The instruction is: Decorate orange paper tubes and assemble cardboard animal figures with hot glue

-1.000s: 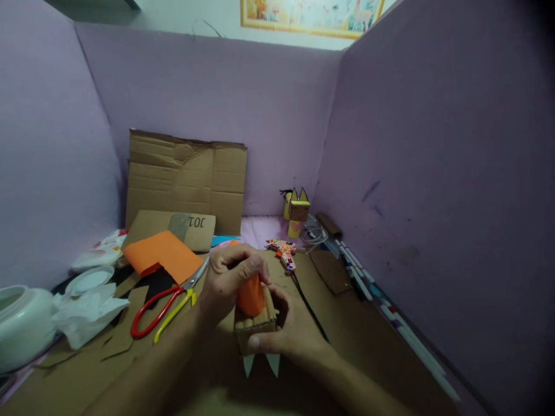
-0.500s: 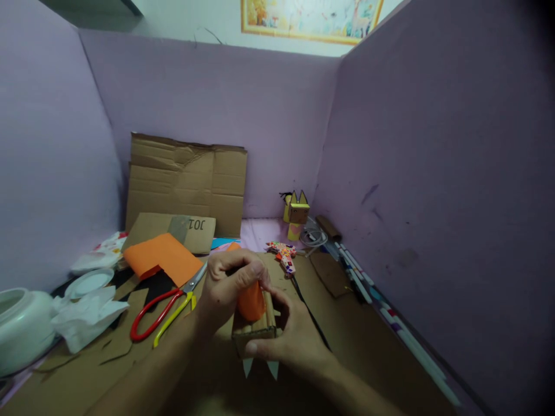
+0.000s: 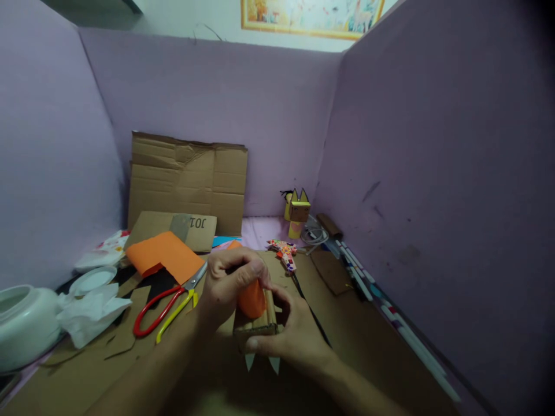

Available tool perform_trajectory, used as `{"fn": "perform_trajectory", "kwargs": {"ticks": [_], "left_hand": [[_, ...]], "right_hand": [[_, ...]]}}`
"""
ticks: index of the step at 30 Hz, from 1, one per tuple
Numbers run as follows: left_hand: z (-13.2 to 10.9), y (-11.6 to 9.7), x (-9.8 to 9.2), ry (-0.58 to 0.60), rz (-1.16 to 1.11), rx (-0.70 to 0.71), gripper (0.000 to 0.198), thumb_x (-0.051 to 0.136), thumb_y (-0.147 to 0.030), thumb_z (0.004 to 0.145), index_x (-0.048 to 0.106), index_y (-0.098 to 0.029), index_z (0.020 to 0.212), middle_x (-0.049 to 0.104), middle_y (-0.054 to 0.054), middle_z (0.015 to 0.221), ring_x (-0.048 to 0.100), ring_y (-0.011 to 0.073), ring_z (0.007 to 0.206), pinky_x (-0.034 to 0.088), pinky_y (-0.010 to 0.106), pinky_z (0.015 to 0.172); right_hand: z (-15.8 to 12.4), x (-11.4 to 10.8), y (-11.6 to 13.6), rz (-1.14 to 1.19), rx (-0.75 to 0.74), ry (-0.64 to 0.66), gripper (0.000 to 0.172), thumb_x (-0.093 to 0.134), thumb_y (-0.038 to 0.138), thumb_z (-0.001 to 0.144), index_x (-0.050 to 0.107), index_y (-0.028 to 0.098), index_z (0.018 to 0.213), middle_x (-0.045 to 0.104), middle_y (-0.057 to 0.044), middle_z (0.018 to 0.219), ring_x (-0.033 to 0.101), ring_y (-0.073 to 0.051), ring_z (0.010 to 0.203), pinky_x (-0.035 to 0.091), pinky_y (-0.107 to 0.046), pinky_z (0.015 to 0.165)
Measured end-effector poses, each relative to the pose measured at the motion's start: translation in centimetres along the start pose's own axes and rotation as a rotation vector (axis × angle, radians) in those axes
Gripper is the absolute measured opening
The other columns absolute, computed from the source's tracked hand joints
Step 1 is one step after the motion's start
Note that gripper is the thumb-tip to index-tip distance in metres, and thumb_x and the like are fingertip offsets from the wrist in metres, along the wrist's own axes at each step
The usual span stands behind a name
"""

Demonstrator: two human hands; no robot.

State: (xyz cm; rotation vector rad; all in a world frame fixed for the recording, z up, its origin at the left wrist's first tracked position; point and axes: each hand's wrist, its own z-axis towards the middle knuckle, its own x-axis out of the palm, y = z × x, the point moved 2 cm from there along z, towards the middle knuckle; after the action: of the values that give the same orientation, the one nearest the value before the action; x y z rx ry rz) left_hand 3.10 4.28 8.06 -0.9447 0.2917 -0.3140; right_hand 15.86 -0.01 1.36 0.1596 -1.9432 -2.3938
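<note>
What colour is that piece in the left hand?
The piece is orange; the head view shows it.

Orange piece — brown cardboard box

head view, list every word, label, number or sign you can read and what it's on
"J01", probably, upside down: on the taped cardboard; small, so not certain.
Wall picture: no words can be made out.
Nothing else is readable.
</note>
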Motion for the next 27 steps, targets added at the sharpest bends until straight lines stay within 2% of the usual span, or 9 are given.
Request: {"fn": "perform_trajectory", "kwargs": {"ticks": [4, 11, 27], "left_hand": [[0.04, -0.10, 0.20, -0.051, -0.083, 0.008, 0.034, 0.059, -0.044, 0.079, 0.063, -0.019, 0.057, 0.062, 0.004, 0.056, 0.057, 0.0181, 0.054, 0.047, 0.034, 0.059], [0.04, -0.22, 0.23, -0.008, -0.195, 0.024, 0.026, 0.061, -0.033, 0.081, 0.066, -0.019, 0.060, 0.062, 0.003, 0.058, 0.057, 0.0172, 0.057, 0.046, 0.033, 0.061], [-0.05, 0.02, 0.18, -0.002, -0.205, 0.022, 0.026, 0.060, -0.032, 0.081, 0.067, -0.019, 0.060, 0.062, 0.003, 0.058, 0.057, 0.0174, 0.058, 0.047, 0.035, 0.064]], "right_hand": [[-0.05, -0.05, 0.09, 0.018, -0.001, 0.002, 0.069, 0.087, 0.028, 0.043, 0.063, 0.020, 0.108, 0.070, -0.007, 0.103, 0.064, -0.029, 0.098, 0.050, -0.045, 0.088], [-0.09, -0.14, -0.05, 0.022, -0.011, -0.003, 0.071, 0.087, 0.026, 0.042, 0.062, 0.021, 0.109, 0.070, -0.007, 0.106, 0.064, -0.028, 0.099, 0.051, -0.045, 0.088], [-0.14, -0.20, 0.29, 0.003, -0.016, -0.008, 0.072, 0.087, 0.026, 0.042, 0.062, 0.021, 0.109, 0.070, -0.006, 0.106, 0.065, -0.028, 0.099, 0.052, -0.044, 0.088]]}}
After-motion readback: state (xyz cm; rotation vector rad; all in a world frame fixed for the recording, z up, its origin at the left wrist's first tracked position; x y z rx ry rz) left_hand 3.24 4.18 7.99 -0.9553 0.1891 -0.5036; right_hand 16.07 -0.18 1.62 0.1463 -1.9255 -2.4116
